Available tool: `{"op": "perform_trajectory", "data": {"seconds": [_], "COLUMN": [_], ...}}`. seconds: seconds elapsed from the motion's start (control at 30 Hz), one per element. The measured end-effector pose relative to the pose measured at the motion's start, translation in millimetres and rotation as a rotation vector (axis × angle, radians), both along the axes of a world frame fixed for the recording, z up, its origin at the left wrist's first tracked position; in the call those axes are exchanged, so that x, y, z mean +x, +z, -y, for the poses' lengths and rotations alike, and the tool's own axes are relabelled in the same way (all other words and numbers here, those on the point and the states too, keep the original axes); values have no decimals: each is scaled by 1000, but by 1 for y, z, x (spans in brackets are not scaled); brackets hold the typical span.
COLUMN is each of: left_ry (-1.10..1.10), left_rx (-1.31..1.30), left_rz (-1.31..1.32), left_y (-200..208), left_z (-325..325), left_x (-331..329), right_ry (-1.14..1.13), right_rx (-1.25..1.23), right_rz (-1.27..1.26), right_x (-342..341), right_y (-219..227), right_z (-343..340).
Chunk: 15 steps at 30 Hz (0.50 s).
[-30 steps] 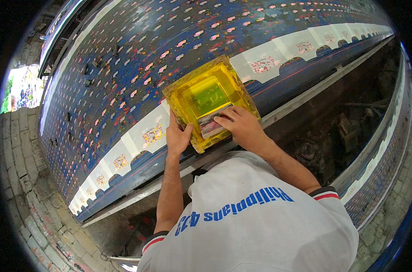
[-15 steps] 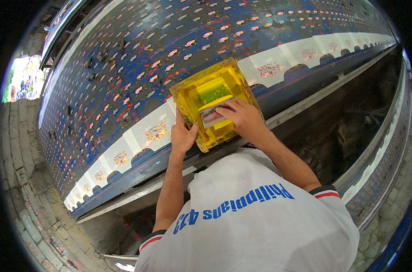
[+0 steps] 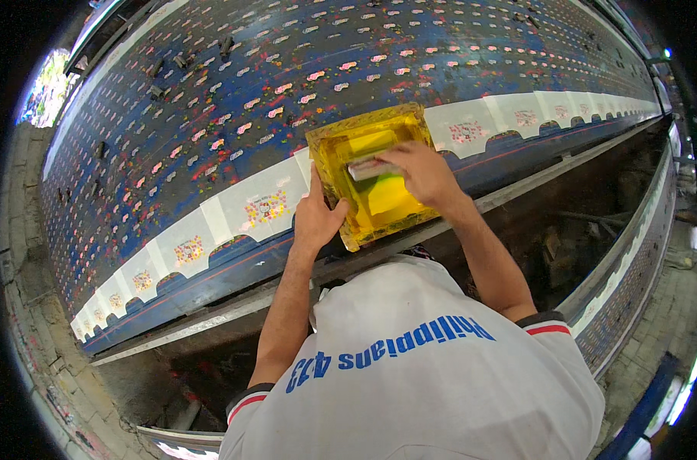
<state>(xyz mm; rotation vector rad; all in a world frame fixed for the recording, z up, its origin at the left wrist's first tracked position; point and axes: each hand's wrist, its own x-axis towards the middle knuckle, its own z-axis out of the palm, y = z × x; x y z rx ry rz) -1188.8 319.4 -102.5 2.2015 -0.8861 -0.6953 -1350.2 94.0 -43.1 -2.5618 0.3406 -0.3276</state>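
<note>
A yellow screen-printing frame (image 3: pixel 391 230) lies over the row of white cloth pieces, tilted slightly in view. My left hand (image 3: pixel 318 220) grips its left side, thumb on the rim near the lower left corner and fingers along the outer edge. Inside the frame, my right hand (image 3: pixel 427 178) holds a flat, pale squeegee (image 3: pixel 365 169) above the mesh. Bright yellow and green show on the mesh around the squeegee. Left of the frame is a white cloth piece (image 3: pixel 266 205) with a pink and yellow print; another printed piece (image 3: pixel 465 132) lies to the right, its print mostly pink.
The long dark blue table (image 3: pixel 233 84) carries many small pale marks and paint spots. Small dark blocks (image 3: pixel 226 46) sit on its far part. A metal rail (image 3: pixel 187 328) runs along the near edge. Another long table (image 3: pixel 613 330) stands at the right, across a dark gap.
The squeegee has moved toward the far side of the frame and tipped, uncovering bright yellow mesh nearer me. My left hand keeps its hold on the frame. The whole view has shifted slightly.
</note>
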Motion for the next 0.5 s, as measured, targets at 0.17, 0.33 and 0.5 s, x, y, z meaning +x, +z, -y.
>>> {"op": "perform_trajectory", "data": {"seconds": [0.17,0.33,0.5], "left_ry": [13,27,55], "left_rx": [64,83,26], "left_rz": [-18,-43,-60], "left_y": [12,21,34], "left_z": [3,7,34], "left_x": [-2,-4,-29], "right_ry": [-58,-48,-18], "right_rx": [8,-4,-18], "right_rz": [-75,-49,34], "right_x": [-52,-67,-92], "right_y": [-4,-6,3], "right_z": [-43,-48,-16]}}
